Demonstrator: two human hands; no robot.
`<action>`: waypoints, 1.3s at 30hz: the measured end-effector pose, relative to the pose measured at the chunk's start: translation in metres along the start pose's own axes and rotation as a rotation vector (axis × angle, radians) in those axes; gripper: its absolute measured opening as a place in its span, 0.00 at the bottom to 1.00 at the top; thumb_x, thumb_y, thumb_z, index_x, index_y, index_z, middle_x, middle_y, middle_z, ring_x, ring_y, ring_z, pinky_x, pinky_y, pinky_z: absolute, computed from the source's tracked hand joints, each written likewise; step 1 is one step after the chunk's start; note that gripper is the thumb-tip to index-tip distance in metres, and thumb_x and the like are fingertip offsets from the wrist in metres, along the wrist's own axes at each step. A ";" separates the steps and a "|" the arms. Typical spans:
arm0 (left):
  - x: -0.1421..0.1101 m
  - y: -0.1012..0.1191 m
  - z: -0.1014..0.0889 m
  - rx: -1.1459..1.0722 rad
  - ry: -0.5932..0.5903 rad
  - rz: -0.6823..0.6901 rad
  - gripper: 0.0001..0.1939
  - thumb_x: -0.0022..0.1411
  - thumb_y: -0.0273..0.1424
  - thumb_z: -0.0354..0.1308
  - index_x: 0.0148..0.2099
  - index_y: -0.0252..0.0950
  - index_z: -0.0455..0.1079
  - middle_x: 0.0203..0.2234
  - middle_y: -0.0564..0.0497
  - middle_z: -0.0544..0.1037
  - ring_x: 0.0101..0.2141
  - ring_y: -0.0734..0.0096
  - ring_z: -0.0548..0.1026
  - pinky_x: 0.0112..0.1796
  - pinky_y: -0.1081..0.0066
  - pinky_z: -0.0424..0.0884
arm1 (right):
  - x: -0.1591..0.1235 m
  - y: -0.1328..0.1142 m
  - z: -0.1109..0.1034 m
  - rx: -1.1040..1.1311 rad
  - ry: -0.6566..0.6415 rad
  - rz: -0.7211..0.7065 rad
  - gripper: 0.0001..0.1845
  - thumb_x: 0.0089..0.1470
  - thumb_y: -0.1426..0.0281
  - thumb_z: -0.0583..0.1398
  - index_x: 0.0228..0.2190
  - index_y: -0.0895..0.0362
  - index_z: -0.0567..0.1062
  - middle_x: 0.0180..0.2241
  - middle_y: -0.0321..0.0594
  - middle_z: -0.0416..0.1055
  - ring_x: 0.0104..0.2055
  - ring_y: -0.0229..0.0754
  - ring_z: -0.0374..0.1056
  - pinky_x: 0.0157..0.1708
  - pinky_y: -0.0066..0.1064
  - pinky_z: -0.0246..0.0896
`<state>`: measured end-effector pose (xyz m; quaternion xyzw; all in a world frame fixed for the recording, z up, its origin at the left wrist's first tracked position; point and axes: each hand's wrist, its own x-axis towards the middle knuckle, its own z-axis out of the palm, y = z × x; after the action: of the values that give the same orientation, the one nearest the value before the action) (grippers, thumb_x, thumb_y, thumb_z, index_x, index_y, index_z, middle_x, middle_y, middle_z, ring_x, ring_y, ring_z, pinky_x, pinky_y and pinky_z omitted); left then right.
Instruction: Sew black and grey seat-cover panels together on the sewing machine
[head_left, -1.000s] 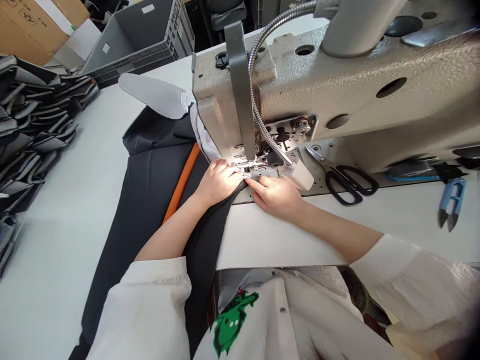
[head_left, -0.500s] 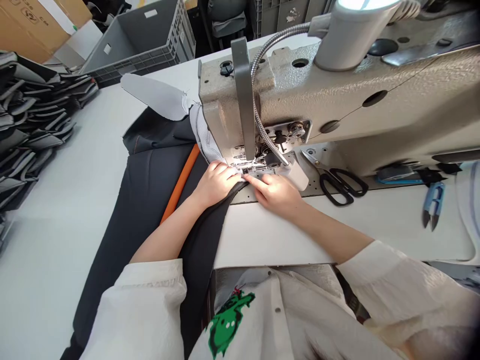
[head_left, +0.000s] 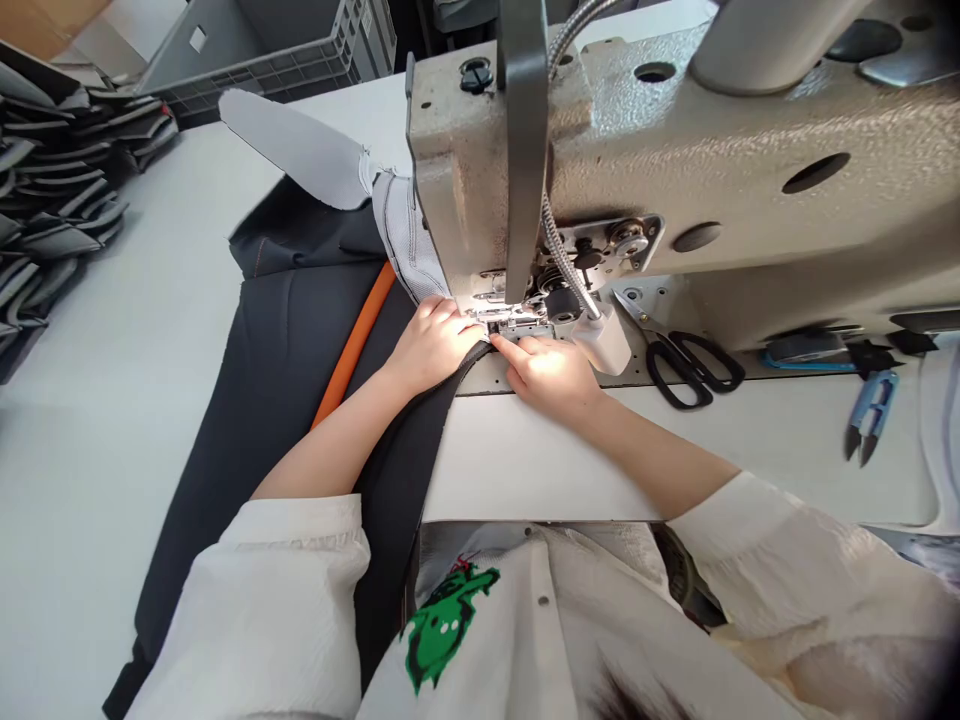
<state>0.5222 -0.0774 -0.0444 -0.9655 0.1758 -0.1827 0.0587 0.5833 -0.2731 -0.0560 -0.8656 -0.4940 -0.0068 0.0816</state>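
Observation:
A dark fabric panel (head_left: 277,370) with an orange strip (head_left: 352,345) lies on the white table (head_left: 112,380) and runs under the sewing machine (head_left: 675,170). My left hand (head_left: 431,345) rests on the fabric just left of the presser foot (head_left: 514,322), fingers curled and pressing the edge down. My right hand (head_left: 551,372) lies right of the foot, its index finger stretched toward the needle area and pinching the fabric edge. A grey mesh piece (head_left: 405,245) and a light grey panel (head_left: 296,150) trail out behind the machine.
Black scissors (head_left: 694,365) lie on the machine bed to the right. Blue thread snips (head_left: 866,410) sit further right. Stacks of dark cut pieces (head_left: 52,190) fill the left edge, and a grey plastic crate (head_left: 277,50) stands at the back.
The view has shifted closer and slightly left. Both hands have stayed at the presser foot, with the right index finger edged a little nearer the needle.

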 end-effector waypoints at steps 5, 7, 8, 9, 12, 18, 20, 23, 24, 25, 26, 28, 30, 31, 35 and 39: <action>0.005 -0.010 0.007 -0.042 0.001 -0.028 0.12 0.66 0.27 0.49 0.38 0.36 0.75 0.31 0.45 0.77 0.40 0.57 0.72 0.45 0.57 0.63 | -0.004 0.001 0.006 -0.036 0.058 -0.029 0.21 0.62 0.71 0.49 0.53 0.56 0.72 0.31 0.43 0.71 0.35 0.41 0.64 0.33 0.29 0.55; 0.007 -0.013 0.009 -0.068 0.009 -0.047 0.14 0.66 0.27 0.48 0.37 0.35 0.75 0.33 0.44 0.77 0.41 0.57 0.72 0.47 0.56 0.62 | -0.005 0.001 0.007 -0.047 0.077 -0.033 0.20 0.62 0.71 0.49 0.52 0.55 0.73 0.31 0.43 0.70 0.36 0.42 0.64 0.34 0.29 0.56; 0.007 -0.014 0.010 -0.081 0.012 -0.053 0.14 0.66 0.27 0.47 0.37 0.35 0.75 0.34 0.44 0.77 0.41 0.58 0.72 0.47 0.55 0.62 | -0.005 0.001 0.008 -0.047 0.085 -0.032 0.20 0.62 0.71 0.49 0.51 0.55 0.73 0.31 0.43 0.70 0.36 0.42 0.64 0.35 0.29 0.56; 0.008 -0.014 0.010 -0.090 0.013 -0.057 0.15 0.67 0.27 0.47 0.37 0.35 0.75 0.34 0.44 0.77 0.41 0.58 0.72 0.48 0.55 0.61 | -0.005 0.001 0.008 -0.044 0.092 -0.032 0.20 0.62 0.71 0.49 0.51 0.55 0.74 0.30 0.43 0.70 0.35 0.42 0.63 0.35 0.30 0.56; 0.009 -0.015 0.011 -0.075 0.022 -0.052 0.15 0.66 0.29 0.47 0.35 0.35 0.75 0.33 0.44 0.77 0.41 0.58 0.72 0.48 0.55 0.62 | -0.005 0.002 0.010 -0.029 0.125 -0.041 0.20 0.61 0.71 0.49 0.50 0.56 0.74 0.29 0.43 0.70 0.34 0.42 0.62 0.34 0.30 0.56; 0.007 -0.013 0.008 -0.012 0.048 -0.014 0.14 0.65 0.26 0.48 0.31 0.35 0.74 0.28 0.46 0.75 0.39 0.59 0.72 0.44 0.59 0.65 | -0.005 0.004 0.013 -0.029 0.189 -0.061 0.20 0.61 0.71 0.50 0.49 0.56 0.75 0.28 0.42 0.69 0.32 0.43 0.62 0.34 0.31 0.54; 0.007 -0.012 0.007 -0.032 0.045 -0.017 0.14 0.65 0.26 0.49 0.31 0.36 0.74 0.28 0.46 0.76 0.39 0.59 0.72 0.44 0.58 0.64 | -0.005 0.004 0.013 -0.032 0.199 -0.063 0.19 0.61 0.71 0.50 0.49 0.55 0.75 0.28 0.42 0.70 0.33 0.42 0.62 0.34 0.31 0.53; 0.007 -0.012 0.007 -0.074 0.046 -0.040 0.13 0.64 0.26 0.50 0.31 0.36 0.74 0.29 0.46 0.76 0.40 0.59 0.72 0.45 0.57 0.64 | -0.005 0.004 0.013 -0.033 0.211 -0.059 0.19 0.61 0.71 0.50 0.48 0.55 0.76 0.28 0.41 0.70 0.33 0.42 0.62 0.33 0.31 0.52; 0.007 -0.013 0.008 -0.083 0.051 -0.050 0.13 0.64 0.26 0.50 0.31 0.35 0.74 0.30 0.45 0.76 0.40 0.58 0.72 0.45 0.57 0.64 | -0.005 0.004 0.013 -0.032 0.217 -0.061 0.19 0.61 0.71 0.50 0.48 0.55 0.76 0.28 0.41 0.70 0.33 0.42 0.62 0.33 0.31 0.52; 0.006 -0.013 0.009 -0.088 0.057 -0.059 0.13 0.64 0.26 0.50 0.31 0.35 0.74 0.30 0.45 0.76 0.40 0.58 0.72 0.45 0.57 0.64 | -0.006 0.004 0.013 -0.032 0.223 -0.066 0.19 0.61 0.71 0.50 0.48 0.55 0.76 0.28 0.41 0.69 0.32 0.41 0.62 0.32 0.31 0.51; 0.006 -0.014 0.009 -0.087 0.063 -0.066 0.13 0.64 0.26 0.50 0.30 0.35 0.73 0.30 0.45 0.76 0.40 0.58 0.72 0.45 0.57 0.64 | -0.008 0.003 0.012 -0.030 0.226 -0.076 0.19 0.62 0.71 0.50 0.47 0.55 0.76 0.28 0.41 0.69 0.32 0.41 0.62 0.31 0.31 0.50; 0.006 -0.015 0.012 -0.074 0.071 -0.074 0.13 0.64 0.26 0.50 0.30 0.35 0.73 0.31 0.45 0.76 0.40 0.59 0.72 0.45 0.57 0.64 | -0.013 0.002 0.011 -0.021 0.213 -0.117 0.19 0.62 0.71 0.49 0.46 0.55 0.77 0.27 0.40 0.69 0.31 0.40 0.61 0.30 0.31 0.49; 0.005 -0.016 0.014 -0.060 0.074 -0.081 0.13 0.64 0.25 0.50 0.29 0.34 0.73 0.32 0.45 0.76 0.40 0.59 0.72 0.45 0.57 0.63 | -0.019 -0.001 0.009 -0.003 0.177 -0.198 0.19 0.62 0.70 0.49 0.46 0.54 0.77 0.27 0.40 0.69 0.31 0.40 0.61 0.30 0.31 0.49; 0.005 -0.016 0.016 -0.059 0.076 -0.084 0.14 0.65 0.25 0.50 0.29 0.34 0.73 0.32 0.45 0.76 0.40 0.60 0.71 0.45 0.58 0.63 | -0.021 -0.002 0.008 0.008 0.163 -0.239 0.19 0.62 0.71 0.50 0.47 0.54 0.77 0.27 0.39 0.69 0.30 0.39 0.62 0.30 0.31 0.49; 0.006 -0.020 0.018 -0.086 0.084 -0.085 0.14 0.65 0.27 0.50 0.30 0.34 0.74 0.31 0.45 0.76 0.39 0.60 0.71 0.45 0.58 0.62 | -0.024 -0.007 0.005 0.056 0.163 -0.295 0.19 0.60 0.73 0.50 0.46 0.55 0.76 0.27 0.38 0.70 0.30 0.38 0.63 0.31 0.30 0.51; 0.008 -0.020 0.014 -0.079 0.057 -0.128 0.13 0.65 0.28 0.51 0.31 0.34 0.75 0.31 0.45 0.76 0.39 0.60 0.71 0.44 0.58 0.62 | -0.022 -0.007 0.005 0.086 0.179 -0.280 0.18 0.60 0.72 0.50 0.45 0.55 0.77 0.27 0.38 0.71 0.30 0.38 0.65 0.31 0.30 0.53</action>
<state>0.5410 -0.0610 -0.0511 -0.9707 0.1223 -0.2067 0.0039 0.5659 -0.2873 -0.0623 -0.7799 -0.6003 -0.0741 0.1607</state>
